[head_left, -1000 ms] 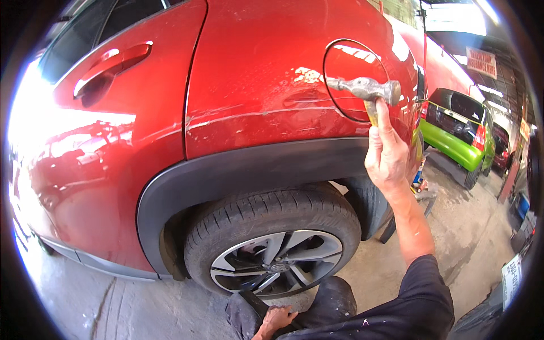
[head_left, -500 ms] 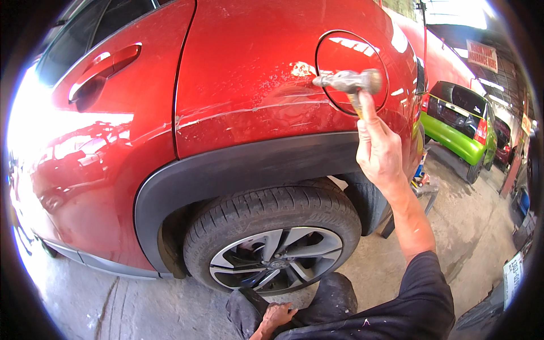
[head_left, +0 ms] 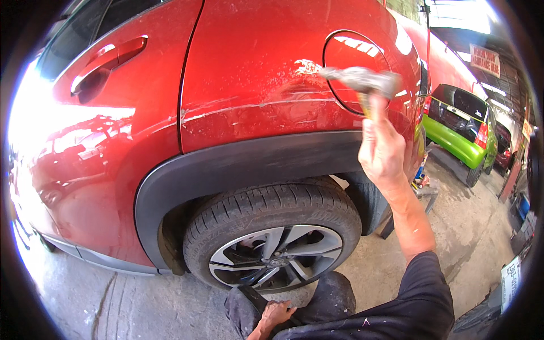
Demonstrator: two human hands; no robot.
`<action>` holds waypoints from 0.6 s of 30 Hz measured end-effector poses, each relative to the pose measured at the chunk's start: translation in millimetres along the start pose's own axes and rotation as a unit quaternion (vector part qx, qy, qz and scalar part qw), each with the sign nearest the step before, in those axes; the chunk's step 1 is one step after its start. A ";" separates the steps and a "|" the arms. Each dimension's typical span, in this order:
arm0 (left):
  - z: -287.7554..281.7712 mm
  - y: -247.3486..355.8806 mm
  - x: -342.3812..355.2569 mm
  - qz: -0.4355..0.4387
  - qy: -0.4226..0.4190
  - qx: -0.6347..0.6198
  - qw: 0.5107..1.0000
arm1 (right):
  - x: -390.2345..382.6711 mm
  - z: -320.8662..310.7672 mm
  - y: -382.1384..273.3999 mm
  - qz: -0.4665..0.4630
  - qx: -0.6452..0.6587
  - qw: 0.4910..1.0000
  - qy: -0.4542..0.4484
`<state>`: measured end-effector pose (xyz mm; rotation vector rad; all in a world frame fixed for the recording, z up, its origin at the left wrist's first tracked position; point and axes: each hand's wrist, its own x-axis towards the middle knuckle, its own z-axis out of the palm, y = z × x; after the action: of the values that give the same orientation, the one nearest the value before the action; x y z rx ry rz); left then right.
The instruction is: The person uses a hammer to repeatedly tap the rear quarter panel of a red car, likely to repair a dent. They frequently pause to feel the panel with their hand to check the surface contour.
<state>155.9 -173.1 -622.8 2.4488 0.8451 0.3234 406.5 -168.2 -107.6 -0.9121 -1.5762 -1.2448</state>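
Gripped in my right hand (head_left: 384,150) is a body hammer (head_left: 362,80), its grey metal head blurred and its pointed end toward the left. The yellowish handle shows just above my fingers. The head is in front of the round fuel flap (head_left: 351,54) on a red car's rear side panel (head_left: 249,51); whether it touches the panel I cannot tell. Left of the flap, a long pale scratch (head_left: 249,106) and scuffed paint mark the panel. My left hand (head_left: 276,313) rests on my lap with nothing seen in it, its fingers loosely extended and partly hidden.
Below the panel are black wheel-arch trim (head_left: 255,158) and the rear tyre (head_left: 226,212), close in front of my knees. A door handle (head_left: 107,63) is at left. A low stand (head_left: 425,195) holds small items at right. Beyond it a green car (head_left: 459,133) is parked.
My right hand has swung the hammer slightly up and to the right. The view has shifted a little, while my left hand stays on my lap.
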 end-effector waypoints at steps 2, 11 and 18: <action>1.6 -1.8 0.4 -0.002 -0.014 0.005 1.000 | 3.2 2.3 -3.3 0.025 -0.007 1.000 -0.004; -2.0 -0.4 1.8 -0.008 -0.036 0.005 0.999 | 13.0 0.5 -10.8 -0.019 -0.004 0.999 0.048; 0.9 -2.9 0.5 0.007 -0.021 0.004 1.000 | 1.5 1.5 -0.8 0.003 0.005 1.000 0.007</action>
<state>155.2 -171.2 -625.1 2.4614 0.8136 0.2722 405.0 -166.8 -106.5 -0.8996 -1.5667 -1.2361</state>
